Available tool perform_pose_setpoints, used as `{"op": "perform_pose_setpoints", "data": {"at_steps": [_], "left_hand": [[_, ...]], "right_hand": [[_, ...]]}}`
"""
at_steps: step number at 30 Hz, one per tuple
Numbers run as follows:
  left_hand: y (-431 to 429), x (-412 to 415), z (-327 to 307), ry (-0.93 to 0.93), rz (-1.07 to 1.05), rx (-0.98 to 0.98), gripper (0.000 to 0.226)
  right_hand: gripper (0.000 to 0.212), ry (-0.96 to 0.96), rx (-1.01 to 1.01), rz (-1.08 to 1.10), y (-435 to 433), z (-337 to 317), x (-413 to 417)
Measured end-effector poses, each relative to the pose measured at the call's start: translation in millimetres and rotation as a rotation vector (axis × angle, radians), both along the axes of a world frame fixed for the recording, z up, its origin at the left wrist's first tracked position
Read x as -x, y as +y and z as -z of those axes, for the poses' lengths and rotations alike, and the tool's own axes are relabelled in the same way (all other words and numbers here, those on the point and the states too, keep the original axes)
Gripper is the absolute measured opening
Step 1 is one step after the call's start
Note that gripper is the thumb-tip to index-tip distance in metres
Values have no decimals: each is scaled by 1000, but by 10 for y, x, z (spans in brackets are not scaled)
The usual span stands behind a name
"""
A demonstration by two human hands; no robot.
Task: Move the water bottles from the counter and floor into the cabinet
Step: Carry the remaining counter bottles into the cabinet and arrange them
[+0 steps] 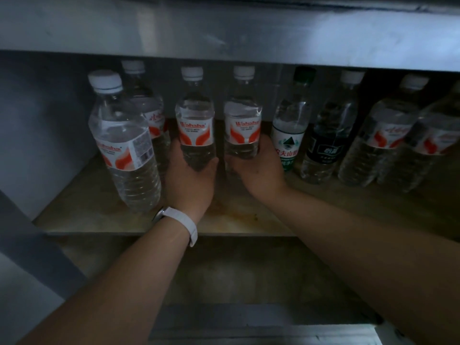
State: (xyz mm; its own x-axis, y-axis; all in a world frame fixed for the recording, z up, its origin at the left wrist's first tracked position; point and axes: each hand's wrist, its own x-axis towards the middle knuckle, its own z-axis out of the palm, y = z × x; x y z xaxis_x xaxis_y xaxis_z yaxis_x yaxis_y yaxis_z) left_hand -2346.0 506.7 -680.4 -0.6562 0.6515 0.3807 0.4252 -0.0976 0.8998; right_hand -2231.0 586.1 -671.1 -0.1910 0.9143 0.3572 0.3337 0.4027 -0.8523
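Dim cabinet shelf [104, 220], left fingers [174, 148] wrapped around one bottle [195, 120], right fingers [267, 145] around another bottle [242, 123]

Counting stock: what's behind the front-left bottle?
Behind the front-left bottle stands another bottle, white cap and red label showing. Its lower body is covered.

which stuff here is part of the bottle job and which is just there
Part of the job:
- bottle in the left hand, red-and-white label
- bottle in the right hand, same label
- cabinet shelf

Just there:
- green-label bottle
- dark-label bottle
- white wristband
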Motion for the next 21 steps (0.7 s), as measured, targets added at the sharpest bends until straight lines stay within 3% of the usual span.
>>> {"op": "perform_pose_setpoints", "data": {"at_steps": [11, 17, 21], "left_hand": [[290, 64, 19, 51, -2, 42, 62], [263, 31, 41, 87, -37, 58, 65], [112, -1, 88, 134, -66, 48, 61]], "right_hand": [[52, -6, 34, 68, 18, -41, 116], [65, 45, 40, 19, -5, 6, 110], [56, 64, 32, -48, -30, 33, 83]]}}
